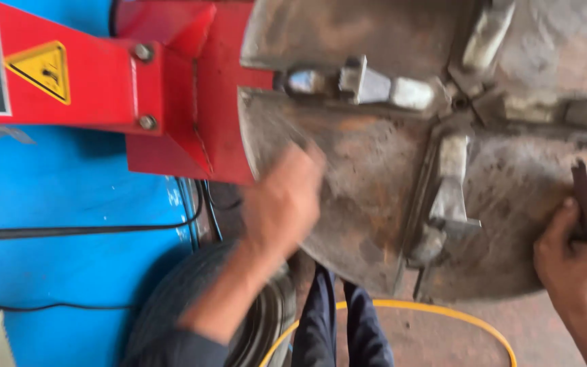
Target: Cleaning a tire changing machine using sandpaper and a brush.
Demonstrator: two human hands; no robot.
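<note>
My left hand [283, 204], blurred, fingers curled loosely and empty, rests on the turntable [368, 183] near its nine o'clock edge, steadying me; my right hand [579, 255], at three o'clock, grips a dark tool [585, 197]

Single head-worn view, looking steeply down and at close range onto the round metal turntable [375, 190] of a red machine [171, 88], which fills the upper and right of the frame. The left hand [283, 200] meets the turntable's near-left edge, the right hand [579, 258] its right edge (no second view overlaps).
</note>
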